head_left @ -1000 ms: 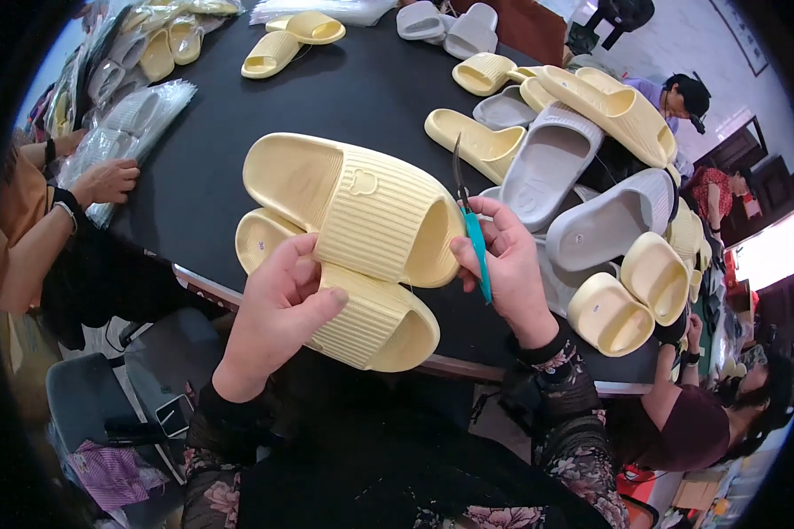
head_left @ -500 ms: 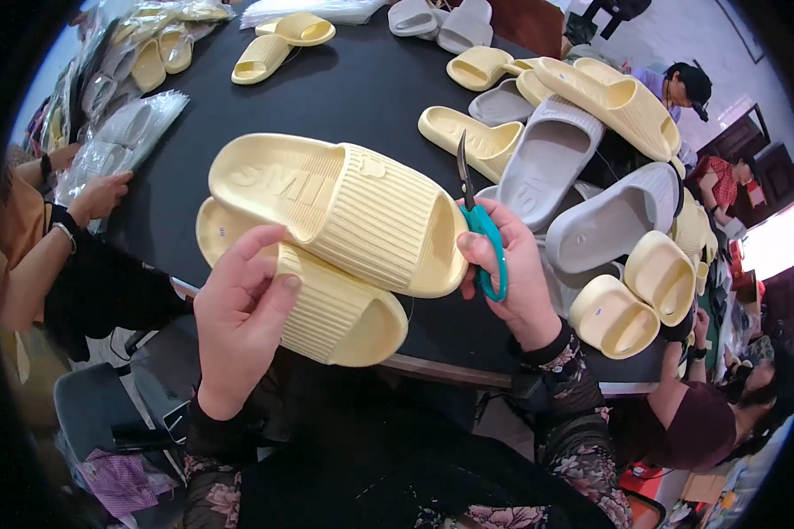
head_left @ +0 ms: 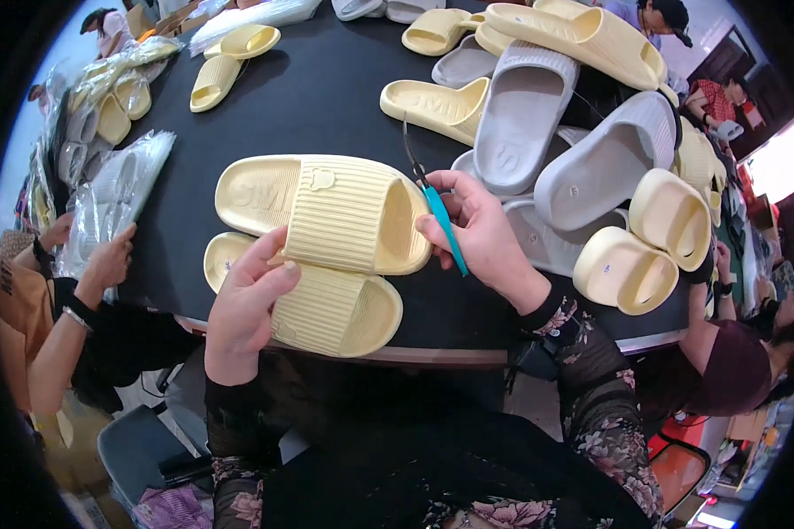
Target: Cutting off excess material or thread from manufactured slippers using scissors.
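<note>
Two pale yellow slide slippers are in front of me, one beyond the other: the far slipper [head_left: 340,207] has a ribbed strap and a small raised badge, and the near slipper [head_left: 313,309] lies partly beneath its edge. My left hand [head_left: 249,304] grips the pair at the strap sides, thumb on top, fingertips between the two. My right hand [head_left: 476,220] pinches the rounded end of the far slipper. The same hand carries scissors [head_left: 441,220] with teal handles, dark blades pointing up and away. Its lower fingers are partly hidden.
A pile of grey slippers [head_left: 525,115] and yellow slippers [head_left: 626,269] covers the table's right side. Another yellow pair [head_left: 216,79] lies at the far left on the black tabletop [head_left: 318,106]. At left, another person's hand [head_left: 110,260] holds a bagged grey pair [head_left: 119,203]. More people sit at right.
The far slipper has turned to lie more level, side by side with the near one. My right hand and scissors have moved left, and the scissors are turned more edge-on. The whole view has shifted.
</note>
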`<move>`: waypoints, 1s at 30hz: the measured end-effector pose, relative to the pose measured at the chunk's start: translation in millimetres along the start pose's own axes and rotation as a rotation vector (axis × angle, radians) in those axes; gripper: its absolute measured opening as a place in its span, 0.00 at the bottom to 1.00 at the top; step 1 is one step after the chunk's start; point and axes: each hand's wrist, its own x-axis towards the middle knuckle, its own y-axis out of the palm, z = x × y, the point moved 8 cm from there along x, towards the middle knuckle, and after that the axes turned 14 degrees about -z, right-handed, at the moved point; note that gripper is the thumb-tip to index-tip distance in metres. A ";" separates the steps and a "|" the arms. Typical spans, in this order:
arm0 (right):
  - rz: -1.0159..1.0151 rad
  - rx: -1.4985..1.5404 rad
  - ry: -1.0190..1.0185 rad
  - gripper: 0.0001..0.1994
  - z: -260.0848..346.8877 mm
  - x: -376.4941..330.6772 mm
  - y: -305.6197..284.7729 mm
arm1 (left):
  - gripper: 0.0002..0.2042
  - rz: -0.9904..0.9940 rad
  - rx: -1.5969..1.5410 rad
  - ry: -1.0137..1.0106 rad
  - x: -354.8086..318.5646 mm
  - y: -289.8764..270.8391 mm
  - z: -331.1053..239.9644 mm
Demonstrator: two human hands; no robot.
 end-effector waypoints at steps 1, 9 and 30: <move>-0.008 0.007 0.002 0.20 -0.8 0.5 -1.1 | 0.25 0.004 0.009 -0.004 0.5 1.3 -0.3; -0.065 0.120 -0.014 0.22 0.5 3.4 -10.0 | 0.22 -0.119 0.136 0.298 -11.1 5.9 -17.5; 0.180 -0.382 -0.341 0.23 11.0 -23.2 24.7 | 0.27 -0.330 0.199 0.662 -28.9 16.6 -36.0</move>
